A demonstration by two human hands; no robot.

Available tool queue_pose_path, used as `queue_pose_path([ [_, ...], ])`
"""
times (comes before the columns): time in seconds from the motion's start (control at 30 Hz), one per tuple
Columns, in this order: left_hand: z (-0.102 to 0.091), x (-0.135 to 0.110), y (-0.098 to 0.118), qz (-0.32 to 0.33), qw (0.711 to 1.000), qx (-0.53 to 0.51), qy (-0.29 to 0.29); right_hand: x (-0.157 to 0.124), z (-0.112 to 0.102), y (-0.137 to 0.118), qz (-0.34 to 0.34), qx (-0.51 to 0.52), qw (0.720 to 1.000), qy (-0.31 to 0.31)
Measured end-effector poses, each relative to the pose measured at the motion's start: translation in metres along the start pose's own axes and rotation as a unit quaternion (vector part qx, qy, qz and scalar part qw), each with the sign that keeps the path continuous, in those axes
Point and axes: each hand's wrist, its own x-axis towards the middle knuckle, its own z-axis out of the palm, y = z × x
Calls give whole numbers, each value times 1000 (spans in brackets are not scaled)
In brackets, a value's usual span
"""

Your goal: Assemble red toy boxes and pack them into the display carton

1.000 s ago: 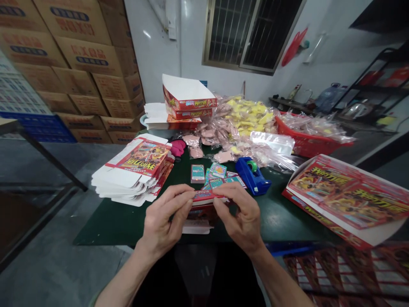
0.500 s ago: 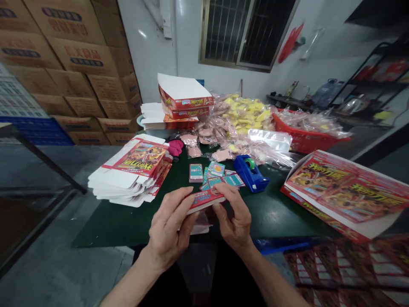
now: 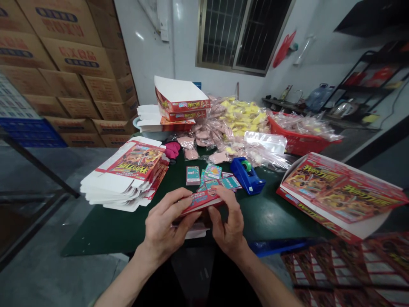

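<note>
A small red printed carton (image 3: 201,200) is held between both hands just above the near edge of the dark green table (image 3: 121,226). My left hand (image 3: 164,226) grips the carton's left end, thumb on top and fingers under it. At its right end, my right hand (image 3: 228,224) pinches the carton with bent fingers. A white flap of the carton hangs below the hands. Just beyond lie several small teal cards (image 3: 217,179) and a small card pack (image 3: 192,175).
A stack of flat unfolded cartons (image 3: 128,175) lies at the left, a blue tape dispenser (image 3: 246,175) right of the cards. Big red display boxes (image 3: 338,192) sit at the right, bagged snacks (image 3: 236,123) and a red basket (image 3: 300,140) behind, brown shipping boxes (image 3: 73,64) far left.
Both hands have kept hold of the small carton and tilted its left end down while drawing slightly closer together; the view drifted a little to the right.
</note>
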Motion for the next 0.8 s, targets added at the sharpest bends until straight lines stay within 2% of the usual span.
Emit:
queue_pose_path([
  [0.13,-3,-2,-4,-17,999,-7,-28,0,-2,3,-4,-1,1000,-25],
  [0.4,0,-3,-9,-39,998,-38,-27,0,-3,1,33,59,997,-23],
  [0.47,-1,-2,-12,-41,997,-48,-35,9,-14,0,60,96,992,-54],
  [0.53,-3,-1,-13,-45,995,-72,-43,23,-28,0,77,132,982,-115],
  [0.67,-6,1,-13,-43,991,-114,-54,53,-51,-3,40,129,966,-218],
  [0.8,-5,2,-13,-43,988,-135,-58,63,-51,-12,20,98,967,-235],
])
